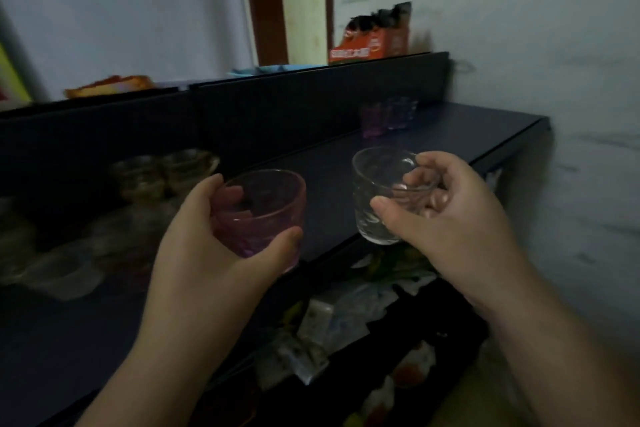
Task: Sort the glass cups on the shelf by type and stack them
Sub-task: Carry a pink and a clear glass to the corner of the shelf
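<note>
Dim head view of a dark shelf (433,135) against a pale wall (554,45). At the far end of the shelf top, two small purple cups (384,116) stand close together, blurred. To the left, in a shadowed bay of the shelf, amber glass bowls (162,172) sit beside each other; below them lie clear glass pieces (65,270), too blurred to tell apart. An upper ledge carries an orange box (374,38) with printed characters too smeared to read, and a flat orange packet (110,85) further left. Beneath the shelf top, a lower level holds crumpled plastic bags and wrappers (332,319).

Left hand (207,253): wrapped round a pink glass cup (266,208), thumb across the near lower wall, fingers curled behind the far side and visible through the glass; cup upright, mouth open upward, held off the shelf at its front edge. Right hand (450,218): grips a clear glass cup (384,191) with a dimpled lower wall, thumb on the near side, fingers folded over the rim on the right; cup slightly tilted, held above the shelf's front edge. The two cups are apart, with bare shelf between them
</note>
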Tool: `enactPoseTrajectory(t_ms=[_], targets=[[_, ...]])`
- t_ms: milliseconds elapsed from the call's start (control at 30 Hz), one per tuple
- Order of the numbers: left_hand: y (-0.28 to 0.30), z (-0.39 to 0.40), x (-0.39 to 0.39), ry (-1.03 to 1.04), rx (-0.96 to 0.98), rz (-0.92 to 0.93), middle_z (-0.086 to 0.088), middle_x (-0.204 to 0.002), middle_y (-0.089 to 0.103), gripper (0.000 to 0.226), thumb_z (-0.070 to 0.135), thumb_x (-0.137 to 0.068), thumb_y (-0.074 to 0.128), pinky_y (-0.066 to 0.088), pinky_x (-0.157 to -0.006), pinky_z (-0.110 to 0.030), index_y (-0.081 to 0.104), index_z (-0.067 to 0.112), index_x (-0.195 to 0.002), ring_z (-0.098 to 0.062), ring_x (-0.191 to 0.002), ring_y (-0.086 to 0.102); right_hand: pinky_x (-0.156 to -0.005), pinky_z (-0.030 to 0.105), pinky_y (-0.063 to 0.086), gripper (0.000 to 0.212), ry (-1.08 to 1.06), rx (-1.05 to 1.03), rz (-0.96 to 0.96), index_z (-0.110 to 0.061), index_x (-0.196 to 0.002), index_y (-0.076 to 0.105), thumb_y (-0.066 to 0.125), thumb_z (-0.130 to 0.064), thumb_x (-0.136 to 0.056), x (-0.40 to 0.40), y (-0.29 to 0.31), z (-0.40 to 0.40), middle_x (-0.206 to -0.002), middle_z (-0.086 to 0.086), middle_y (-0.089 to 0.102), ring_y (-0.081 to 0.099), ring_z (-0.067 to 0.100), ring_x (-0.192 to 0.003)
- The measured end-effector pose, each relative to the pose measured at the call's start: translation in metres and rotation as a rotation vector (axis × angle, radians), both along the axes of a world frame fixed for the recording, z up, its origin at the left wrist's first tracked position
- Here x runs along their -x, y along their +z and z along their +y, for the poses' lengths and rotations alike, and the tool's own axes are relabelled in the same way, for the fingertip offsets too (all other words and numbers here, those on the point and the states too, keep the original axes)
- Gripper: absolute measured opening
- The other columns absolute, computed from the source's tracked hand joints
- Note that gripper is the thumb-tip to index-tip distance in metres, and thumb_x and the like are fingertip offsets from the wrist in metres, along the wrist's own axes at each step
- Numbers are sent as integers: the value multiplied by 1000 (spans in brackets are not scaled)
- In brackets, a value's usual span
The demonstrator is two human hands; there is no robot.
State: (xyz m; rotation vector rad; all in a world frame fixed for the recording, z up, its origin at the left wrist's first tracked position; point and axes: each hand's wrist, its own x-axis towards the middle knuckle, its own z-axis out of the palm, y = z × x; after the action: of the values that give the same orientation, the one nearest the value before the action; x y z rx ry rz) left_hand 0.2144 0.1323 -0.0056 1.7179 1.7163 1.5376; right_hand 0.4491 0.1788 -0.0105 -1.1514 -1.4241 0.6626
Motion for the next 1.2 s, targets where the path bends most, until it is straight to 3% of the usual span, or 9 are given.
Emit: enactPoseTrajectory(t_ms=[100, 233, 300, 400, 500, 567, 867, 1033, 1200], targets=[[1, 40, -67, -88, 29, -1, 20, -127, 58, 106, 52, -57, 84, 43, -84, -20, 38, 29, -150, -3, -108, 60, -85, 25, 54, 73, -84, 7, 5, -44, -114, 53, 80, -64, -50, -66, -1, 22, -110, -13, 65, 69, 2, -100], [-3, 94, -145, -194, 57, 21, 21, -131, 57, 105, 56, -56, 83, 47, -92, -26, 37, 33, -148, -2, -112, 59, -71, 13, 53, 52, -171, 25, 18, -39, -103, 56, 87, -44, -62, -142, -4, 46, -103, -11, 68, 70, -4, -87], [-6, 121, -181, -238, 62, 13, 21, -133, 55, 104, 56, -58, 83, 49, -97, -31, 37, 35, -148, -1, -114, 58, -74, 17, 53, 53, -212, 21, 22, -38, -104, 57, 87, -44, -60, -174, -10, 65, -101, -12, 70, 71, -3, -87], [-11, 164, -229, -296, 74, 22, 20, -136, 53, 102, 53, -61, 84, 49, -98, -28, 37, 33, -149, 1, -114, 57, -82, 30, 57, 64, -259, -3, 50, -35, -107, 59, 90, -52, -54, -214, -16, 99, -95, -17, 72, 73, 2, -85], [-16, 213, -264, -308, 39, 24, 18, -139, 52, 102, 56, -61, 84, 50, -101, -34, 36, 35, -149, -4, -120, 56, -93, 45, 58, 101, -301, -48, 12, -29, -120, 59, 82, -81, -36, -247, -15, 141, -102, -6, 71, 75, 14, -92], [-18, 243, -280, -296, 37, -18, 20, -140, 50, 103, 60, -59, 81, 51, -100, -37, 33, 39, -148, -5, -122, 55, -94, 51, 57, 112, -298, -57, -4, -28, -124, 58, 80, -86, -31, -264, -10, 176, -106, -3, 70, 74, 18, -96], [-8, 305, -294, -76, 87, -36, 29, -134, 49, 102, 53, -60, 84, 49, -98, -26, 34, 40, -148, 7, -118, 52, -93, 42, 57, 85, -42, -34, -23, -38, -117, 57, 86, -71, -45, -267, 6, 318, -107, -8, 68, 72, 13, -98], [-8, 335, -285, 178, 124, -44, 30, -109, 57, 91, 46, -62, 88, 41, -72, -8, 43, 40, -140, 9, -98, 58, -86, 27, 53, 74, 178, 0, -105, -34, -125, 55, 86, -53, -61, -249, -2, 384, -109, -12, 66, 65, 1, -102], [-10, 370, -286, 371, 160, -63, 23, -119, 54, 99, 35, -66, 90, 38, -75, -9, 37, 28, -149, 2, -103, 56, -82, 26, 52, 62, 366, 62, -191, -40, -117, 51, 88, -48, -67, -240, -6, 440, -112, -15, 63, 62, 0, -101]])
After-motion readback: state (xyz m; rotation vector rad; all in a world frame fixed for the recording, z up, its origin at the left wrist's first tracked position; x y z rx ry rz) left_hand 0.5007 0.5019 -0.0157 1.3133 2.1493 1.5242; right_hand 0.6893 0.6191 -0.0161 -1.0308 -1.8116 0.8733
